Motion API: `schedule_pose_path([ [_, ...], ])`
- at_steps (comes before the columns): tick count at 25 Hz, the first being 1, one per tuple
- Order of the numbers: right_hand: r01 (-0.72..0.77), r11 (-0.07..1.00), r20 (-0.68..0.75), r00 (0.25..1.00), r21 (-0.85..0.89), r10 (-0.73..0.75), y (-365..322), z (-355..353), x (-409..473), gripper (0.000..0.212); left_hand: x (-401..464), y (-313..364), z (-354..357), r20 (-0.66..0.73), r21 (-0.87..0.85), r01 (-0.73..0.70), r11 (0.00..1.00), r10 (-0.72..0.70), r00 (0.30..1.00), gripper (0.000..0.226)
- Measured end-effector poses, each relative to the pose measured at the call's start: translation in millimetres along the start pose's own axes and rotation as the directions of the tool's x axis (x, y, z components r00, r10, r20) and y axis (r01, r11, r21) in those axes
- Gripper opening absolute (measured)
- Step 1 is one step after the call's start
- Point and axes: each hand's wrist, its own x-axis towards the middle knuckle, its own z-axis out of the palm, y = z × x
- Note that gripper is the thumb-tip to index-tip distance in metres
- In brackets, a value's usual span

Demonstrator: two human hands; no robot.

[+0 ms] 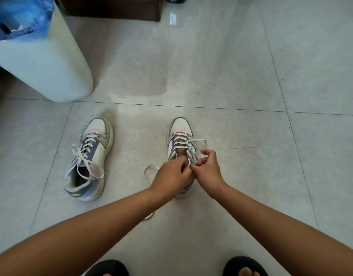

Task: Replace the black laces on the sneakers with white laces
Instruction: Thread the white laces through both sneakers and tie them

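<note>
Sitting on the pale tiled floor (231,76), 2 sneakers are pointing their toes toward 12 o'clock. The right sneaker (180,134) is lying directly under both hands, its heel end hidden beneath them; the left sneaker (92,156) is resting well apart at 9 o'clock of the hands, untouched.

The left hand (171,176) is curling its fingers tightly and pinching the white lace (198,140) over the upper eyelets. The right hand (207,168) is sitting just beside it at 3 o'clock, fingers bent, pinching the same lace; the 2 hands are nearly touching at the fingertips. 1 loop of that lace is spilling onto the floor at 9 o'clock of the left hand, another is arching out at 12 o'clock of the right hand.

The left sneaker is carrying 1 white lace of its own (82,156), threaded and hanging loose.

A white bin (52,66) with a blue bag is standing at 11 o'clock. 2 dark slippers (108,267) are showing at 6 o'clock.
</note>
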Motion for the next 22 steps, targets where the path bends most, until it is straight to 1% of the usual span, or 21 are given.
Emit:
schedule_pose_path([
  [1,0.008,1.0,0.005,1.0,-0.009,-0.008,3,0,0,0.053,-7,-5,-6,0.029,0.056,-0.086,0.995,0.085,0.996,0.013],
  [2,0.021,1.0,0.014,1.0,-0.02,-0.021,5,0,0,0.05,-14,-12,-11,0.054,0.094,-0.145,0.985,0.14,0.989,0.011],
  [3,0.038,0.999,0.023,0.999,-0.033,-0.037,6,0,0,0.047,-18,-19,-16,0.073,0.113,-0.162,0.98,0.154,0.985,0.009],
  [5,0.068,0.996,0.032,0.997,-0.064,-0.066,8,0,0,0.043,-21,-31,-21,0.093,0.114,-0.125,0.986,0.115,0.989,0.007],
  [7,0.09,0.993,0.029,0.996,-0.08,-0.087,7,1,0,0.041,-20,-36,-20,0.105,0.093,-0.095,0.991,0.085,0.991,0.01],
  [14,0.091,0.994,0.051,0.995,-0.058,-0.088,6,0,-1,0.041,-17,-39,-13,0.093,0.102,-0.108,0.989,0.098,0.991,0.008],
  [16,0.094,0.994,0.057,0.994,-0.059,-0.09,6,-1,0,0.043,-17,-35,-14,0.099,0.121,-0.093,0.988,0.082,0.992,0.012],
  [17,0.1,0.993,0.063,0.993,-0.07,-0.096,6,-1,0,0.044,-15,-33,-16,0.081,0.153,-0.078,0.985,0.067,0.994,0.018],
  [19,0.15,0.98,0.076,0.987,-0.132,-0.141,3,-1,-1,0.047,-4,-27,-21,-0.03,0.224,-0.031,0.974,0.039,0.999,0.027],
  [21,0.215,0.955,0.098,0.975,-0.205,-0.198,-3,-1,0,0.047,13,-24,-25,-0.139,0.215,0.033,0.976,-0.002,0.99,0.023],
  [22,0.213,0.954,0.12,0.974,-0.212,-0.191,-6,-2,2,0.044,21,-23,-25,-0.151,0.189,0.06,0.98,-0.032,0.988,0.019],
])
